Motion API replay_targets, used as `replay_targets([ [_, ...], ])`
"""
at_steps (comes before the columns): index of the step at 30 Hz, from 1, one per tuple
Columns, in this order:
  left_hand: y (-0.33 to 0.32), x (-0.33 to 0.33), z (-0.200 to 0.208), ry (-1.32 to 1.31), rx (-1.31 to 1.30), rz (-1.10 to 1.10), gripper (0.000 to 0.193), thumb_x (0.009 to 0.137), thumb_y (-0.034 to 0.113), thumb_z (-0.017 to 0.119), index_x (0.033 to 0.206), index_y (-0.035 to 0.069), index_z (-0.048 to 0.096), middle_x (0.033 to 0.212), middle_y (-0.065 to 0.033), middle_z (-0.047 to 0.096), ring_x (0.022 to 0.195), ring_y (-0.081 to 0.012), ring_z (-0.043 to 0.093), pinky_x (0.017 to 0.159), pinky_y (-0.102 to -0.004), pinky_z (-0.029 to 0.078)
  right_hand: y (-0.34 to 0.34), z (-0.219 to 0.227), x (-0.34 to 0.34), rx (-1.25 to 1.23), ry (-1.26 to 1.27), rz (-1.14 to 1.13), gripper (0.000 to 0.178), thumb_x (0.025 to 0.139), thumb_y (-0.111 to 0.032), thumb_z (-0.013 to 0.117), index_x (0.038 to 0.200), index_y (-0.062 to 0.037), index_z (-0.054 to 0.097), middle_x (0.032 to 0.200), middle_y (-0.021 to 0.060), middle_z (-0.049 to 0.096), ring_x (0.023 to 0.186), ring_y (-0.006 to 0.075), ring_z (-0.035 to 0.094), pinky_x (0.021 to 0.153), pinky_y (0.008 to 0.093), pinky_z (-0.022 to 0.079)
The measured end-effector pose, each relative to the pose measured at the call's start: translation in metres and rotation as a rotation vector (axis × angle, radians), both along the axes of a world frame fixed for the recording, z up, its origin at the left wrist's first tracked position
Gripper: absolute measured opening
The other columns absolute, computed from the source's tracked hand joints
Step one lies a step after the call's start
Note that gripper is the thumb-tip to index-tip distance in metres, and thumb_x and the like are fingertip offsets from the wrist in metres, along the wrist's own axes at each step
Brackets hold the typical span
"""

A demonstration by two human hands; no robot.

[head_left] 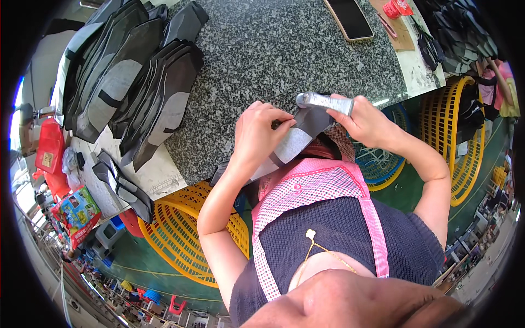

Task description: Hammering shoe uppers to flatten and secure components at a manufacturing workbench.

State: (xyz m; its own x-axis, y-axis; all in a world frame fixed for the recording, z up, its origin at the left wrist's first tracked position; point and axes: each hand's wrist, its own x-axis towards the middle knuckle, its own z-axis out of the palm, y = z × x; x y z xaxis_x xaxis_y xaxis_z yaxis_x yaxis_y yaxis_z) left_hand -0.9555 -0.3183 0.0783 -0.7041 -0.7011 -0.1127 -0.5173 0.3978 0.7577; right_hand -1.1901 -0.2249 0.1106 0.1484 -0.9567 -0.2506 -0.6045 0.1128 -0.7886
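A dark, flat sheet piece with a light grey patch and a black strip [292, 143] lies at the near edge of the speckled stone tabletop [257, 60], partly over my lap. My left hand [258, 131] is closed on its left side, thumb and forefinger pinching the edge. Wrapped in my right hand [363, 121] is a short silver-grey tool with a rounded end [322, 102]. Its rounded end sits just above the piece's far end; I cannot tell whether they touch. The tool's exact kind does not show.
Stacks of similar dark pieces [164, 104] fill the table's left; a few more [124, 186] lie at its near-left corner. A phone [350, 21], scissors [429, 52] and a red packet [397, 8] are far right. Yellow baskets [175, 240] flank me below the table.
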Motion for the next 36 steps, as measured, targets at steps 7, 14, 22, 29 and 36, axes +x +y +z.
replay_targets([
  [7,0.022,0.002,-0.003,-0.031,-0.602,-0.166,0.006,0.078,0.009,0.075,0.083,0.006,0.073,0.079,-0.0029,0.061,0.08,-0.0231,0.057,0.07,-0.0368,0.05,0.008,0.015,0.011,-0.007,-0.083,0.001,0.017,0.095,-0.015,0.055,0.098,0.0016,0.054,0.072,0.0252,0.058,0.074,0.0474,0.062,0.06,0.0489,0.048],
  [14,0.006,0.019,-0.002,-0.003,-0.044,-0.018,0.01,0.079,0.018,0.077,0.083,0.009,0.077,0.077,-0.0049,0.068,0.083,-0.0263,0.061,0.075,-0.0399,0.049,0.012,-0.003,0.013,0.0,0.038,0.043,0.015,0.093,-0.009,0.057,0.101,0.0028,0.053,0.067,0.0263,0.056,0.07,0.0482,0.059,0.055,0.0476,0.044],
  [22,0.03,0.022,-0.002,-0.003,-0.529,-0.173,0.018,0.076,0.005,0.069,0.094,0.007,0.072,0.086,-0.0043,0.06,0.085,-0.0243,0.055,0.074,-0.0373,0.045,0.016,0.023,0.025,-0.161,-0.132,-0.013,0.017,0.091,-0.011,0.058,0.099,0.0008,0.05,0.073,0.0255,0.062,0.074,0.047,0.063,0.062,0.0512,0.049],
  [29,0.013,0.006,-0.008,0.039,-0.529,-0.221,0.016,0.073,0.007,0.064,0.088,0.006,0.069,0.087,-0.0069,0.059,0.091,-0.0247,0.055,0.077,-0.0365,0.045,0.005,0.02,0.001,0.048,-0.002,-0.223,0.017,0.097,-0.012,0.051,0.102,0.0032,0.057,0.069,0.0247,0.061,0.065,0.0411,0.066,0.055,0.0429,0.048],
  [36,-0.006,-0.022,-0.003,0.049,-0.135,0.007,0.013,0.084,0.019,0.074,0.088,0.006,0.077,0.083,-0.0098,0.066,0.087,-0.0291,0.06,0.077,-0.0402,0.05,0.011,-0.008,-0.003,0.025,0.09,-0.146,0.028,0.102,-0.017,0.052,0.117,0.0052,0.06,0.088,0.0282,0.063,0.086,0.0495,0.059,0.067,0.0434,0.049],
])
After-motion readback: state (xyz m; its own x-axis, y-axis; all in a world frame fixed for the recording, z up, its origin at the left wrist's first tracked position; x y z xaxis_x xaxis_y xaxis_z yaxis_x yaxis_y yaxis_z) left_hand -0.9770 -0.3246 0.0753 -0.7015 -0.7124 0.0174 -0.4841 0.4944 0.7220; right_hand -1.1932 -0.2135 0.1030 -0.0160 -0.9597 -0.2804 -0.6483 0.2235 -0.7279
